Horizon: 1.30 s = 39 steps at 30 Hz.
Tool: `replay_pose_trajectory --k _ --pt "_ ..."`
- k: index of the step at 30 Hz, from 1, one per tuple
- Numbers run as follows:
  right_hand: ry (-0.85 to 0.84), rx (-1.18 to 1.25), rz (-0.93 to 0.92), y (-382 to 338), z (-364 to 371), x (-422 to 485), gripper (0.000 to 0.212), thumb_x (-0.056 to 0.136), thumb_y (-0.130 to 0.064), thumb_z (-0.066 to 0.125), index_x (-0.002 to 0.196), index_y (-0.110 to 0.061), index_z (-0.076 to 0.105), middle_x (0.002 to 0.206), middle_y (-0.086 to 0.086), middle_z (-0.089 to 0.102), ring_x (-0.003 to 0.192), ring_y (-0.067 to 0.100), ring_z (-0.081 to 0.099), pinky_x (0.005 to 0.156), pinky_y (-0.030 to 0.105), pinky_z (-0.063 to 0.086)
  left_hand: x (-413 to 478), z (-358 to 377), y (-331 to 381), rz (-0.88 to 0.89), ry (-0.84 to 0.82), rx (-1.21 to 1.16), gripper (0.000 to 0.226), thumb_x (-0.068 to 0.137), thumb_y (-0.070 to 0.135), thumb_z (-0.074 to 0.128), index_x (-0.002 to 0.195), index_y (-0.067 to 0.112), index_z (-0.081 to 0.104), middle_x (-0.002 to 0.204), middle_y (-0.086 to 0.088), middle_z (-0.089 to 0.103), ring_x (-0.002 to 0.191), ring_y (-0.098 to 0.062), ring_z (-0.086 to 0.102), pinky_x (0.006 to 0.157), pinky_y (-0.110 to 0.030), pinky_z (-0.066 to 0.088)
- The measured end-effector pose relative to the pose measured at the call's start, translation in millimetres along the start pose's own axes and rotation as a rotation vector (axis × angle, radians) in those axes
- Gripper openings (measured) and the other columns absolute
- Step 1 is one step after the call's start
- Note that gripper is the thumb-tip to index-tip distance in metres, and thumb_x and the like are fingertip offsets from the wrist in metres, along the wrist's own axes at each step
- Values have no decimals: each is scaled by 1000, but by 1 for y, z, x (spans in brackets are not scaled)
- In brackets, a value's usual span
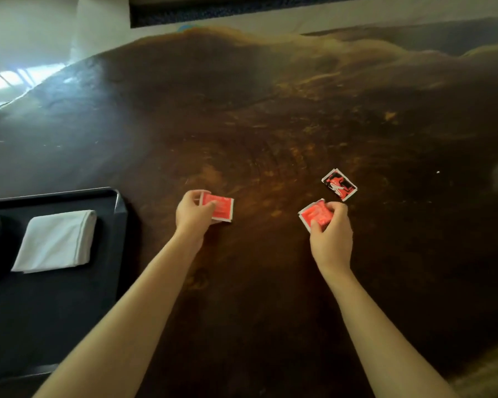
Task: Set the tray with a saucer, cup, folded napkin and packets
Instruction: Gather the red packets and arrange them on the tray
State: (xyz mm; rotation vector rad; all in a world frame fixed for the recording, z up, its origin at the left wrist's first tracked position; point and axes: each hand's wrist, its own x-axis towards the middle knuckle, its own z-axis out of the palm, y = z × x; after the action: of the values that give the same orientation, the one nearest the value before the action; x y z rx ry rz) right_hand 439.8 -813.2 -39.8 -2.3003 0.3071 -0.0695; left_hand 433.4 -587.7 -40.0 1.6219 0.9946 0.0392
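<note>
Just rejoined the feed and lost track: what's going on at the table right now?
A person is collecting packets off the wooden table. The left grip holds a red packet, and the right grip pinches a second red packet. A red-and-black packet lies on the table just beyond the right grip, untouched. At the left, the dark tray already carries the folded white napkin. No packet is on the part of the tray in view.
</note>
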Motion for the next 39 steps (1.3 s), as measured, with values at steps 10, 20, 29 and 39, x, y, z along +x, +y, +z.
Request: replay_pose_trajectory --k 10,20,29,39 --pt "-303 760 421 -35 -17 -48 28 88 -11 61 111 -20 48 102 4 66 85 14 70 66 22 58 -93 10 4 -215 -303 -447 20 95 6 46 112 7 55 109 -15 62 98 -23 65 76 -35 57" --pt "-148 351 12 -50 -43 -86 33 84 -25 66 115 -24 54 105 -8 59 92 11 63 64 17 56 -149 -10 19 -102 -456 -469 22 90 15 56 112 15 60 109 -7 66 99 -18 68 77 -29 58" --pt "11 170 48 -20 -33 -6 25 92 -25 52 111 -12 62 108 10 64 101 23 60 91 40 48 -154 -19 12 -160 -382 -439 27 87 9 59 113 15 58 105 -4 67 93 -16 68 76 -28 59" --pt "-82 -548 23 8 -12 84 50 92 -33 54 136 -12 42 141 12 38 126 32 34 102 43 33 -138 -35 -4 -199 -326 -399 31 87 7 60 117 12 58 110 -9 66 98 -20 67 82 -34 57"
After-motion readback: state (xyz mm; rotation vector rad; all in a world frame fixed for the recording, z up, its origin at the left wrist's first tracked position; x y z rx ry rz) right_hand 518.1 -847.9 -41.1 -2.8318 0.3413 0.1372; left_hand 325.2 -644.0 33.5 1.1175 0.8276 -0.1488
